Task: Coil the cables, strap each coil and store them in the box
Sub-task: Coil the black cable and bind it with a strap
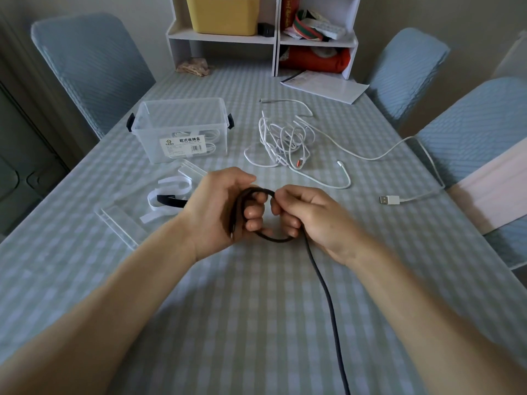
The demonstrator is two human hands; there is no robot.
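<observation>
— Where were your hands just then?

— Both low over the table (256, 309)! My left hand (219, 208) gripped the coil (242, 208), fingers curled through its dark loops. My right hand (306, 212) pinched the same black cable at the loop's top, fingers bent tight round it. The loose tail ran from under that hand towards me and off the bottom edge.

— And the box?

— The box (182, 129) stood open to the far left of my hands, clear plastic with black clips and a label on its front. White coiled cables lay inside; how many, I couldn't tell.

— What else was waiting?

— A white tangle (285, 141) sat right of the box, one long strand trailing to a USB plug (388, 199) near the right edge. White straps (168, 195) and one black strap lay just beyond my left wrist, next to clear plastic pieces.

— Anything further back?

— A white shelf (273, 41) held a yellow bin (224, 15) on its left side, red things on its right.
</observation>
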